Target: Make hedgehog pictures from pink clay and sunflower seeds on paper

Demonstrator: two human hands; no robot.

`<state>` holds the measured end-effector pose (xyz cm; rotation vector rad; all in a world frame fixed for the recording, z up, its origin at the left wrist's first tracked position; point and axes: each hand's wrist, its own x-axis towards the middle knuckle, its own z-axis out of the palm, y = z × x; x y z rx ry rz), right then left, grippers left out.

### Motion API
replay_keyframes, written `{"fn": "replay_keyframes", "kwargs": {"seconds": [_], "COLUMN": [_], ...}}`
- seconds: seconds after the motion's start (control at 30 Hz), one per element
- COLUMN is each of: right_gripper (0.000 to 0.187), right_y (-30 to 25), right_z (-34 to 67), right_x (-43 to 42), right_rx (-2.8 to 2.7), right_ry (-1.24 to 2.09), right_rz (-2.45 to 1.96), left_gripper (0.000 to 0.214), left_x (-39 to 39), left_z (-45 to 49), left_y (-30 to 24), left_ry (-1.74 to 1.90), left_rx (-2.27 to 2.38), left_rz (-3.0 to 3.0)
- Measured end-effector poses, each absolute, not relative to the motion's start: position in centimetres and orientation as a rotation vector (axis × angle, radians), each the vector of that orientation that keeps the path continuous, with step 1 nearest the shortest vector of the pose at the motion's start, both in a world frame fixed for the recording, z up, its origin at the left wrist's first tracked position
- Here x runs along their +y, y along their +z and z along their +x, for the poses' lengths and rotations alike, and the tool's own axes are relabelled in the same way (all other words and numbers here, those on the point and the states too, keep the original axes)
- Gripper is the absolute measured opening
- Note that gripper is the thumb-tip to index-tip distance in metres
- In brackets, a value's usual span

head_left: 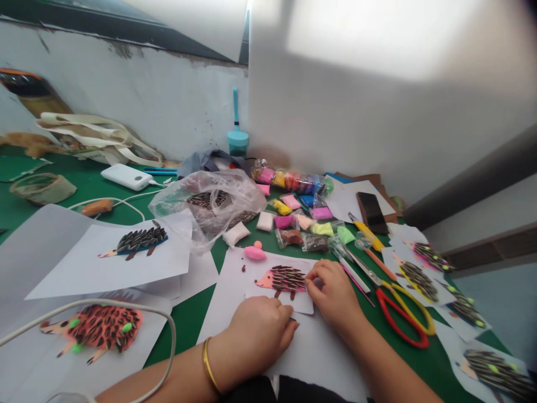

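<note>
So the piece being worked is a pink clay hedgehog [287,279] on a small white card [304,305], sitting on a bigger white sheet [226,296] over the green worktop [188,329]. Its back is covered in striped seeds, and to me it looks like the seed-setting step is nearly done.

The right hand [333,291] has thumb and index drawn close together at the tail end; can't tell if a seed is pinched in there. The left hand [258,333] is curled up by the card's lower edge, with a dark sliver at its fingertips, maybe a seed, but I can't confirm that grip either.

Tips: steady the card with one hand, go in pointed end first, same slant as the neighbours, and push gently. Soft clay will probably squash at the rim if you lean on it.

As for labels, there's faint print on the cream bag [90,155], partly covered, and I can't read it for sure. No brand I can make out on the clay packets [322,229] or the white power bank [126,177].
</note>
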<state>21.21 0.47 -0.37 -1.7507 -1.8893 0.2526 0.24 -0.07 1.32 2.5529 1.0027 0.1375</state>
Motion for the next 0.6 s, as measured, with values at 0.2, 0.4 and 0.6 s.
{"fn": "replay_keyframes", "kwargs": {"seconds": [0.2,0.4,0.6], "right_gripper": [0.011,0.009,0.008], "right_y": [-0.47,-0.58,-0.51], "right_z": [21.24,21.34,21.74], "right_x": [0.51,0.47,0.32], "right_rx": [-1.893,-1.896,-1.891], "right_ry": [0.241,0.227,0.207], "right_rz": [-1.744,-1.749,-1.713], "left_gripper": [0.027,0.027,0.027], "left_x": [-0.14,-0.05,0.16], "left_z": [0.21,0.25,0.07], "left_y": [1.41,1.37,1.83], "left_ry": [0.144,0.130,0.174], "left_rx": [0.997,1.006,0.997], "left_rz": [2.536,2.543,2.479]}}
